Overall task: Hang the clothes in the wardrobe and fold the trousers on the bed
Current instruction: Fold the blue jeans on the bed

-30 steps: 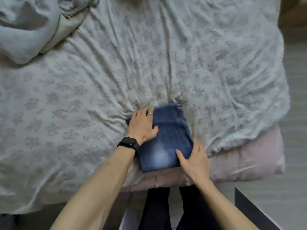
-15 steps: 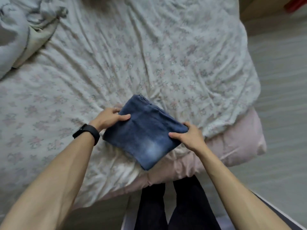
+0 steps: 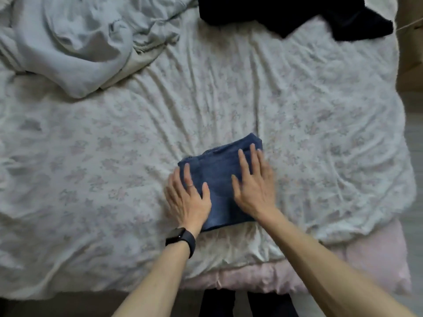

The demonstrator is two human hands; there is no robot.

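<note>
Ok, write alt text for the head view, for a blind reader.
A left hand and a right hand press flat on folded blue jeans lying on a floral bedsheet. A pale grey garment is bunched at the far left; a dark garment lies at the far right.

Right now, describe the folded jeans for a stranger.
On the floral-sheeted bed, near its front edge, the folded jeans lie under the left hand and right hand. Only they are blue denim; the grey garment and black garment lie farther back.
</note>
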